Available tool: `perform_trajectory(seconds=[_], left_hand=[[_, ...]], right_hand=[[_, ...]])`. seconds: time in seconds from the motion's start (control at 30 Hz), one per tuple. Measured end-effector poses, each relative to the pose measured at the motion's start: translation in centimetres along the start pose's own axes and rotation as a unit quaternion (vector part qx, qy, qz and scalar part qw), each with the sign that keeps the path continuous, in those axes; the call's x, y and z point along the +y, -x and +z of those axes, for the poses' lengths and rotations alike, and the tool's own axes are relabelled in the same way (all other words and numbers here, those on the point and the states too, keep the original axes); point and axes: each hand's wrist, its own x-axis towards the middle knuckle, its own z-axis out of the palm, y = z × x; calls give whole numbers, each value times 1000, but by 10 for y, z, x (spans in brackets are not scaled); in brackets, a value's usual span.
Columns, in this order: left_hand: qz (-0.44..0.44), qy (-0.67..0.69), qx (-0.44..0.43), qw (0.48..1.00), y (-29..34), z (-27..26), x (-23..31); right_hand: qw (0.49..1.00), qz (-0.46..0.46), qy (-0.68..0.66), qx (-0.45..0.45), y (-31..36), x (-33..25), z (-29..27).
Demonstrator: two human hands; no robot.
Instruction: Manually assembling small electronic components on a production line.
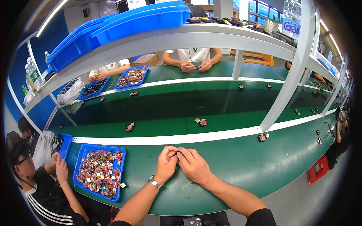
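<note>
My left hand [166,165] and my right hand [195,168] meet over the green tabletop [233,165], fingertips pinched together. A small dark piece [175,153] shows between them; the fingers cover most of it, so its kind is unclear. Part of another small thing [190,181] peeks out below my right hand. To the left lies a blue tray [85,152] heaped with small red, yellow and white parts [98,175]. One loose part [123,185] rests just off the tray's right side.
A white rail [169,140] separates my tabletop from a green strip carrying small dark assemblies [203,122]. A white post [288,79] and a shelf with blue trays [139,24] rise ahead. A co-worker [49,188] sits close on the left; others work across.
</note>
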Motion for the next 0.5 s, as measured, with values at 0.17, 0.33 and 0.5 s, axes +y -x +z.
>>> perform_trajectory(seconds=[0.17,0.33,0.5], left_hand=[[6,-31,34,999,0,2,0],[8,-55,51,997,-2,0,-3],[-23,45,65,997,-2,1,9]], right_hand=[[999,-28,38,-17,0,-4,0],[999,-23,27,-26,1,-3,2],[987,129,-100,-5,-8,56,1]])
